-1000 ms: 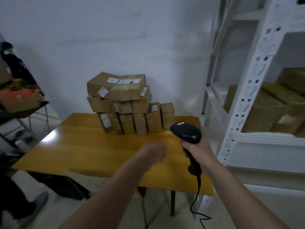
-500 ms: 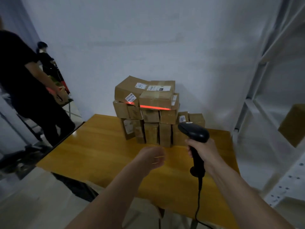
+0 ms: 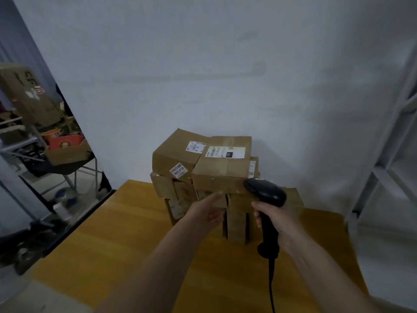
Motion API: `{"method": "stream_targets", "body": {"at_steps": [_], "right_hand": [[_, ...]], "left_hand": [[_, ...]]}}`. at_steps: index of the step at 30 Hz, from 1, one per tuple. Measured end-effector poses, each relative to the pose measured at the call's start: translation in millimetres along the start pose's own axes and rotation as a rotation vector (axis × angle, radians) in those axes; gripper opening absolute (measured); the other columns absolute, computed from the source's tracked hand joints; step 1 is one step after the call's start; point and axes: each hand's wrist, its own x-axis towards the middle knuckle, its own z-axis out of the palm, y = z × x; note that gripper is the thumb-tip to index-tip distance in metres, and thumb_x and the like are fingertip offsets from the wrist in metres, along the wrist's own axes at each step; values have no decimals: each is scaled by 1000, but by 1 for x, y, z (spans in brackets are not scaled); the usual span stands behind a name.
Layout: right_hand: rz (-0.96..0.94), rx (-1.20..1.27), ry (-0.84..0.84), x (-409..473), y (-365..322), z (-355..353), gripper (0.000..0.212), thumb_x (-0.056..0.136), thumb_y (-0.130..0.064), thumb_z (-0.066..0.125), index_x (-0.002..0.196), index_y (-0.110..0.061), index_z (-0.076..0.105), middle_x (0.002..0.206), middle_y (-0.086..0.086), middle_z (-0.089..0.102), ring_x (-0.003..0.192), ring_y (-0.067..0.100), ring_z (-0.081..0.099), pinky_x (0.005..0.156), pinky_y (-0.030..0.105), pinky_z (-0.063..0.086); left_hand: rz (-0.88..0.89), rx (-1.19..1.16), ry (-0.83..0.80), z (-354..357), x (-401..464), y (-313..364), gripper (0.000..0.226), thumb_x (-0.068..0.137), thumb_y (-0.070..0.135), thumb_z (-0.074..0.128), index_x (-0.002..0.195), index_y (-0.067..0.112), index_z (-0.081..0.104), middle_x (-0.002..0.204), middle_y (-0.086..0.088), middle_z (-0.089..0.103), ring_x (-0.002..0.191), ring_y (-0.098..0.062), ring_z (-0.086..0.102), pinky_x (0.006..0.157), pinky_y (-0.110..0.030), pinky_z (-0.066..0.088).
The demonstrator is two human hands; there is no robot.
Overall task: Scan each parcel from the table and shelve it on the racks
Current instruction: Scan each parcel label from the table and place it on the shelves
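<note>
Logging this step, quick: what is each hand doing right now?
Left hand: open, fingers stretched toward the parcel stack, holding nothing.
Right hand: gripping the barcode scanner.

You've stepped closer to the parcel stack [image 3: 204, 177]. Your left hand [image 3: 206, 212] has opened out from a loose curl and now reaches to just under the top parcel [image 3: 222, 167]. The scanner [image 3: 267, 201] has come nearer the stack, and its red line is gone.
</note>
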Motion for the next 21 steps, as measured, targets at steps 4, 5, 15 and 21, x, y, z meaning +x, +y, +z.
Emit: {"method": "stream_targets", "body": {"at_steps": [4, 5, 15, 21], "right_hand": [[27, 38, -8, 12, -3, 8, 15, 80, -10, 75, 92, -2, 68, 63, 7, 65, 51, 17, 57, 51, 28, 48], [24, 40, -12, 13, -4, 8, 15, 80, -10, 75, 91, -3, 69, 63, 7, 66, 51, 16, 57, 51, 28, 48], [-49, 29, 179, 0, -24, -4, 22, 78, -12, 77, 96, -3, 68, 63, 5, 67, 51, 15, 60, 49, 25, 49], [-150, 18, 221, -5, -47, 9, 22, 74, -17, 80, 91, -6, 70, 66, 6, 66, 64, 20, 61, 65, 32, 49]], "left_hand": [[-6, -115, 1, 6, 26, 13, 82, 69, 33, 85, 135, 2, 47, 113, -17, 54, 81, -23, 53, 101, -40, 47], [-3, -147, 12, 9, 31, 16, 83, 67, 34, 86, 131, 0, 46, 109, -16, 52, 84, -24, 52, 101, -43, 48], [-14, -261, -66, 31, 44, 37, 76, 74, 12, 82, 139, 10, 41, 126, -19, 54, 119, -37, 54, 86, -45, 51], [138, -40, -233, 17, 42, 61, 75, 70, 9, 84, 135, 11, 47, 127, -16, 60, 111, -33, 60, 89, -56, 53]]}}
